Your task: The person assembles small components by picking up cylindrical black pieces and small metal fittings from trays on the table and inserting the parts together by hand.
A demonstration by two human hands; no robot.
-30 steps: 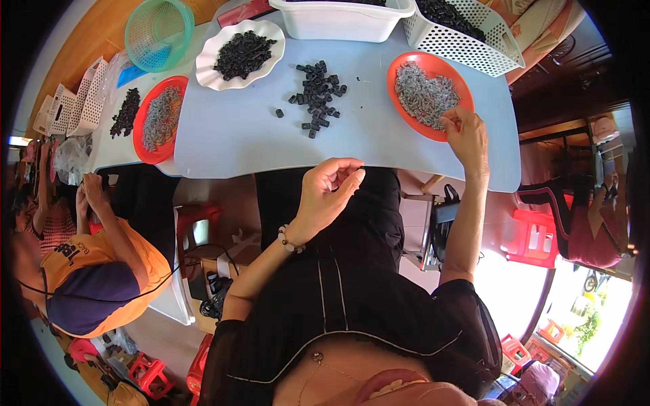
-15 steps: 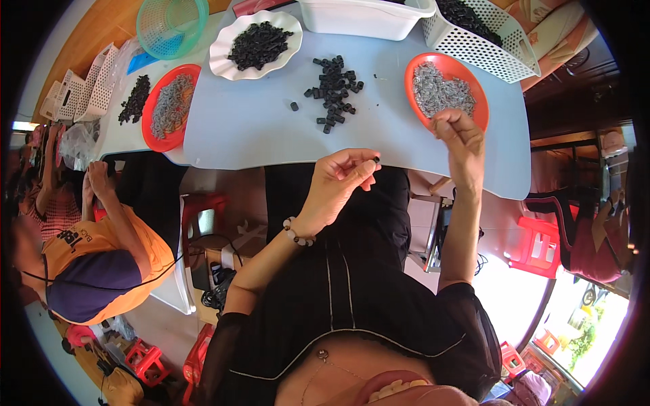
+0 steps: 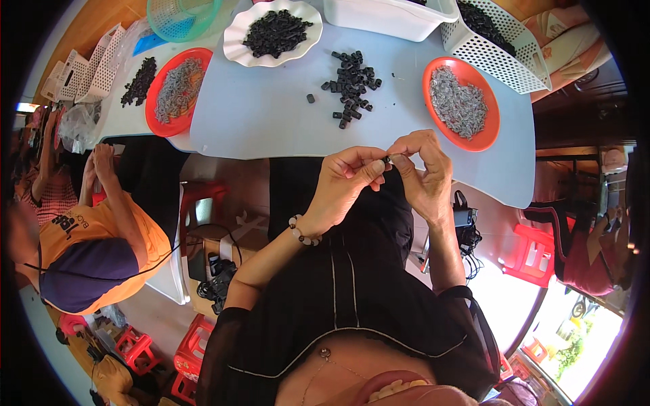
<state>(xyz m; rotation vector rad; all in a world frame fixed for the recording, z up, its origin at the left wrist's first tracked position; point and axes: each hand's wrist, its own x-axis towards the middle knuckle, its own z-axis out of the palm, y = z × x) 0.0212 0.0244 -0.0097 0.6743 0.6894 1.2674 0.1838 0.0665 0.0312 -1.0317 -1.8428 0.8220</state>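
Observation:
My left hand (image 3: 342, 188), a beaded bracelet at its wrist, pinches a small black plastic piece (image 3: 386, 160) between thumb and fingertips, just off the table's near edge. Against that same piece, my right hand (image 3: 428, 177) is closed in a pinch. Whatever its fingertips hold is too small to make out. Beyond my hands lies a loose pile of small black plastic pieces (image 3: 352, 84), with a single one (image 3: 311, 99) apart to its left. To the right, an orange-red plate (image 3: 493, 127) holds many small, clear-silvery parts (image 3: 459, 105).
Across the pale blue table (image 3: 271, 128) stand a white scalloped dish (image 3: 235, 49) of black parts, a white tub (image 3: 386, 27) and a perforated white basket (image 3: 497, 64). Left are another red plate (image 3: 154, 120) and a green basket (image 3: 157, 24). A person in orange (image 3: 145, 250) sits at left.
My right hand has moved left from the orange-red plate and now meets my left hand at the black piece. The left hand keeps its pinch. The view has shifted slightly.

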